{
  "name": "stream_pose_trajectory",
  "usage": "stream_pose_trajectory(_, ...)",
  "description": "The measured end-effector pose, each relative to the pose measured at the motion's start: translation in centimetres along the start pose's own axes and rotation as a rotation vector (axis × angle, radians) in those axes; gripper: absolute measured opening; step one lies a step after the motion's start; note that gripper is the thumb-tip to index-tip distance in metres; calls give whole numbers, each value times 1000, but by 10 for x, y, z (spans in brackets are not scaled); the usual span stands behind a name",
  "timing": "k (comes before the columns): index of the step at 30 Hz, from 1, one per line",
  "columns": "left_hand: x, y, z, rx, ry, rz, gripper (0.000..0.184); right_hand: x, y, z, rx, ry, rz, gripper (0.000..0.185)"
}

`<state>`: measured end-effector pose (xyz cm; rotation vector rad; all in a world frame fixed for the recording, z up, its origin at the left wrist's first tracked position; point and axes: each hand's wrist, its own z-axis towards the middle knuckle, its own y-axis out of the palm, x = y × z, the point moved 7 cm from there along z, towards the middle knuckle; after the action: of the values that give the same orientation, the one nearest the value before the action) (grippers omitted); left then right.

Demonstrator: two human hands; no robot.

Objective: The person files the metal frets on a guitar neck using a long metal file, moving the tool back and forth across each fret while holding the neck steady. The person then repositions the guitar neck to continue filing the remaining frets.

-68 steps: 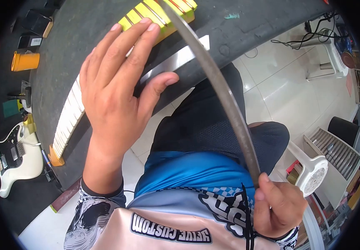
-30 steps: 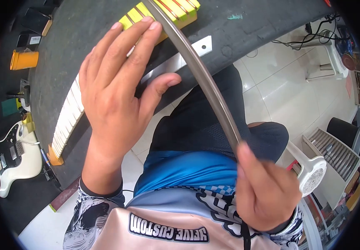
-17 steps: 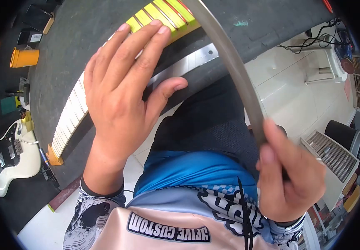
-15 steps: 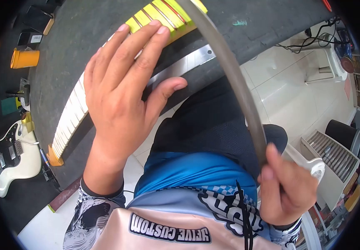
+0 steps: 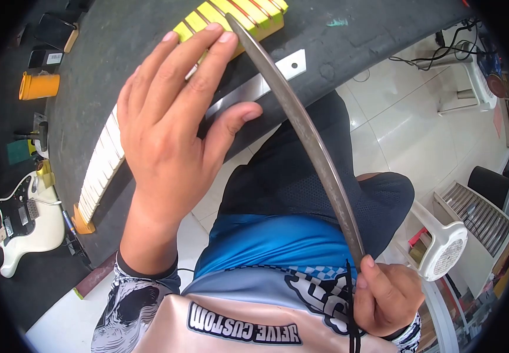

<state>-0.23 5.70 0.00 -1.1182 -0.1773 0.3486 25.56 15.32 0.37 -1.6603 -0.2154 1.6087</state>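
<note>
A guitar neck (image 5: 102,154) lies along the dark bench, its fingerboard covered in pale and yellow-green tape between the frets. My left hand (image 5: 169,117) rests flat over its middle with fingers stretched out and thumb apart, hiding that stretch. My right hand (image 5: 388,294), low by my shirt, is closed round the near end of a long grey metal file (image 5: 307,132). The file's far tip is over the yellow-taped frets, just beyond my left fingertips; whether it touches them I cannot tell. Beside the neck a flat steel strip (image 5: 266,82) with a hole passes under the file.
A white electric guitar body (image 5: 45,220) lies at the left, near an orange cup (image 5: 40,86). The bench (image 5: 354,47) edge runs above my legs. On the right stand a white stool (image 5: 446,253), a slatted rack (image 5: 475,215) and loose black cables (image 5: 443,56).
My right hand has drawn the file back toward my body and slightly left, so its tip now shows over the yellow tape. My left hand stays in place on the neck.
</note>
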Motion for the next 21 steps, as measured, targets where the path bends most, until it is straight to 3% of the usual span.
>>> stream_pose_trajectory(6, 1, -1, 1, -16, -3, 5, 60, -12, 2, 22, 20, -10, -72, 49)
stream_pose_trajectory(11, 1, -1, 3, -16, -8, -14, 60, -25, 20, 103, -47, -25, -198, 40)
stream_pose_trajectory(13, 1, 0, 2, -8, -12, -19, 60, -18, 33, 134, 106, -112, -84, 35)
stream_pose_trajectory(16, 0, 0, 2, 0, -14, -19, 60, -27, 33, 153, 254, -39, 101, 30)
stream_pose_trajectory(18, 1, -1, 2, -8, -15, -14, 60, -14, 35, 142, 231, -128, 37, 32)
stream_pose_trajectory(21, 1, -1, 2, -11, -24, -8, 60, -12, 14, 105, 120, -60, 5, 37)
